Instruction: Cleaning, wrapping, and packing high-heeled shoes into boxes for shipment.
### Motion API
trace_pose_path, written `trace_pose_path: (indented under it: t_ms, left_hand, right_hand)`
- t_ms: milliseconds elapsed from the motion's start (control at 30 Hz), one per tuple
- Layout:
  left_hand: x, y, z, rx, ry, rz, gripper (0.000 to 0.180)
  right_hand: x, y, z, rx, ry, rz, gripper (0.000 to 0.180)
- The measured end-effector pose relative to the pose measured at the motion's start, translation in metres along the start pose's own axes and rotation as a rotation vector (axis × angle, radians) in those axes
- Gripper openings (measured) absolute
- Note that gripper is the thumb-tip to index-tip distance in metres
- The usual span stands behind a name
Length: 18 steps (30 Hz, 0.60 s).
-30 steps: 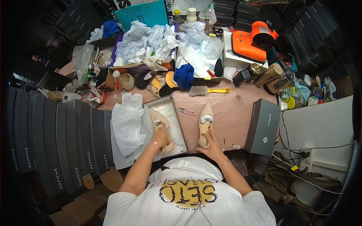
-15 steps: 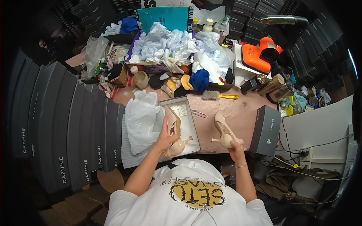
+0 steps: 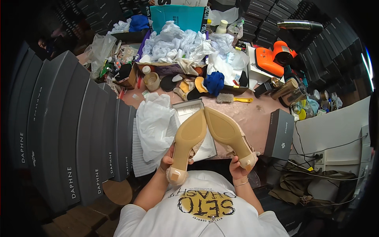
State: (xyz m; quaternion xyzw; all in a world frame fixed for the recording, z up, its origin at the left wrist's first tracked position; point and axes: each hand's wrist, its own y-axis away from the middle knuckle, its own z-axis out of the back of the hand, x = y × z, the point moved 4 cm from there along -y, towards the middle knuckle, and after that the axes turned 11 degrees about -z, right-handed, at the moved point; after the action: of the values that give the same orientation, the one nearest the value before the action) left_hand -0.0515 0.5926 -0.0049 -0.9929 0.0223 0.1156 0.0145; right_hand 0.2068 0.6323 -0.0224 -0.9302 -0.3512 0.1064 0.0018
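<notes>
A pair of beige heeled shoes is raised side by side, tan soles facing up and pointed toes touching. My left hand (image 3: 167,158) is closed round the heel part of the left shoe (image 3: 190,132). The right shoe (image 3: 223,125) is gripped near its heel by my right hand (image 3: 238,170). Behind them lies an open shoe box (image 3: 188,105), partly hidden by the soles. White tissue paper (image 3: 154,120) spreads out left of the box.
Dark shoe boxes (image 3: 65,130) are stacked at the left. A grey box lid (image 3: 277,134) stands at the table's right edge. Along the back are a yellow-handled brush (image 3: 242,100), a blue cloth (image 3: 214,83), a carton of crumpled paper (image 3: 171,43) and an orange device (image 3: 269,60).
Both shoes have been turned over so their soles show, and brought together at the toes. My right hand has moved left and nearer to me.
</notes>
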Motion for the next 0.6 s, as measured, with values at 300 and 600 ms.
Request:
trace_pose_path:
  t_ms: [300,600]
  left_hand:
    - [-0.007,0.003,-0.023,-0.019,-0.168,0.035,0.122]
    - [0.029,-0.019,-0.018,-0.152,-0.15,0.063,0.122]
  right_hand:
    - [0.015,-0.008,0.002,0.009,-0.078,-0.104,0.047]
    - [0.059,0.011,0.014,-0.103,-0.08,-0.073,0.043]
